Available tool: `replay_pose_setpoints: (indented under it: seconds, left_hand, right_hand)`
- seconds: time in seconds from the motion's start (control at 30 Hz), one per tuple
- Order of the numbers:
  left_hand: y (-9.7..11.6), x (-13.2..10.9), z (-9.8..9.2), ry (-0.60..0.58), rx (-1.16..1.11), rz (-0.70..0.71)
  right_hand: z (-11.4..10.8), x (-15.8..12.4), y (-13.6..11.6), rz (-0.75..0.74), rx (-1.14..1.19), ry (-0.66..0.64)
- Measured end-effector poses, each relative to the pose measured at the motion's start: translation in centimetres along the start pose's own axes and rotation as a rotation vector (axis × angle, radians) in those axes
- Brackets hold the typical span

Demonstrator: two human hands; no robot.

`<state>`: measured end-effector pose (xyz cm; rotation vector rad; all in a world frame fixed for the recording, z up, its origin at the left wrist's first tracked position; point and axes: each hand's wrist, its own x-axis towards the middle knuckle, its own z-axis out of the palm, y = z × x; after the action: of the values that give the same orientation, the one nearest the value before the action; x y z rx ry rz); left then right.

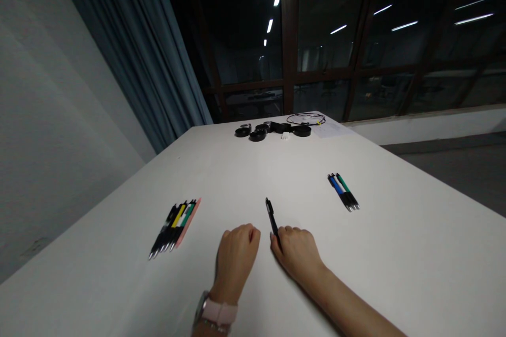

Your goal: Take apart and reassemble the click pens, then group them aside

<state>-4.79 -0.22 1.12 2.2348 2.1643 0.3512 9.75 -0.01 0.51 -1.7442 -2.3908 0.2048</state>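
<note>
Right hand (pixel 297 250) pinches lone black pen (pixel 271 214), left hand (pixel 238 251) curled, contents hidden; light, low grip should steady it.

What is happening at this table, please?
A person's right hand holds a black pen against the white table, its top pointing away. The left hand is curled beside it, with no object showing in it. A left row of pens lies beyond the left hand's outer side, and a smaller right row lies farther forward on the right. Black round things sit at the far end.
</note>
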Motion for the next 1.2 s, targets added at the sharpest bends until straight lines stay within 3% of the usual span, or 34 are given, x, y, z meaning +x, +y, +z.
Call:
replay_pose_setpoints:
  seconds: [0.2,0.27,0.33,0.4,0.5,0.57,0.67,0.8,0.97,1.03,1.2]
  left_hand:
    - [-0.3,-0.1,0.5,0.063,-0.066,0.013]
    - [-0.3,0.0,0.7,0.089,-0.163,0.008]
    - [-0.2,0.2,1.0,0.095,-0.373,-0.008]
    - [0.1,0.5,1.3,0.064,-0.698,-0.045]
    - [0.9,0.9,1.7,-0.076,-1.154,-0.093]
    - [1.4,0.9,1.7,-0.160,-1.330,-0.100]
    - [1.9,0.8,1.6,-0.193,-1.482,-0.121]
    - [2.2,0.6,1.4,-0.176,-1.548,-0.176]
    - [2.4,0.5,1.0,-0.148,-1.563,-0.222]
    - [2.4,0.5,1.0,-0.153,-1.558,-0.201]
    - [2.2,0.5,1.1,-0.122,-1.488,-0.168]
  right_hand:
    - [-0.3,-0.1,1.1,0.068,0.136,0.073]
    - [-0.1,0.0,1.6,0.112,0.290,0.108]
    - [0.3,0.1,1.8,0.131,0.585,0.115]
    - [0.8,0.3,1.8,0.136,0.985,0.045]
    - [1.0,0.4,1.3,0.182,1.517,-0.179]
    - [0.7,0.2,0.9,0.230,1.737,-0.294]
    - [-0.1,-0.2,0.8,0.269,1.910,-0.409]
    - [-0.6,-0.4,1.0,0.275,1.967,-0.470]
    - [-0.5,-0.2,1.0,0.214,1.882,-0.419]
    - [-0.2,-0.2,1.0,0.133,1.742,-0.346]
    - [0.3,-0.7,1.1,-0.042,1.218,-0.022]
